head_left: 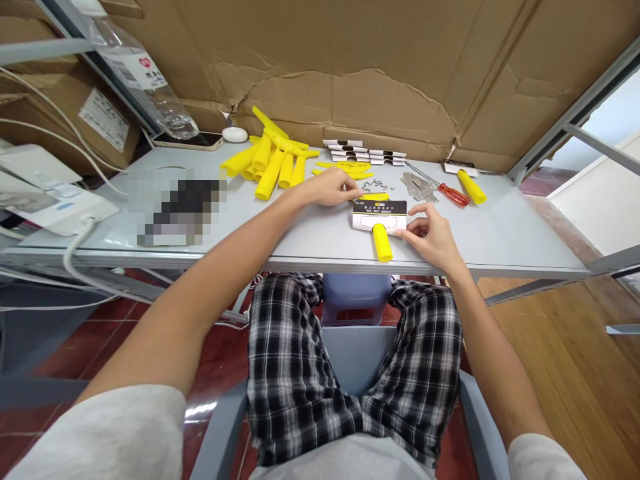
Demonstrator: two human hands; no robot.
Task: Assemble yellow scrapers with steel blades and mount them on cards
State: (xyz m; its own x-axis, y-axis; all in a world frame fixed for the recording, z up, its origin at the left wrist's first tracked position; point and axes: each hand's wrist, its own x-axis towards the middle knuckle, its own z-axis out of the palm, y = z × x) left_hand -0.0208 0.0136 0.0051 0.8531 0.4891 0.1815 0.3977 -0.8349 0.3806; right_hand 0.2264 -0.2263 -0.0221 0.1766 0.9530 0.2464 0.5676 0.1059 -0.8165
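Through the head camera I see a person's two bare hands at a grey tabletop [310, 237], working on a black-and-white printed card [365, 221] with a yellow handle [382, 244] sticking out below its lower edge, toward the person. The carded piece lies near the tabletop's front edge, between the hands.

The left hand [336, 188] has its fingertips drawn together at the card's upper left corner, close by a yellow strip [376, 197] just beyond the card; I cannot tell whether they pinch anything. The right hand [433, 233] is loosely curled, thumb at the card's lower right corner; I cannot tell whether it grips or merely steadies.

Beyond the hands are loose screws [375, 185], thin metal blades [417, 187], a red-handled screwdriver [454, 194] and, farther left, a pile of yellow handles [270, 163].

I judge the piece light. The handle looks like stiff, smooth plastic, perhaps a little slippery, and would bear a firm hold around its shaft. The card seems thin and easily creased, so I would pinch it only lightly, at its side edges.
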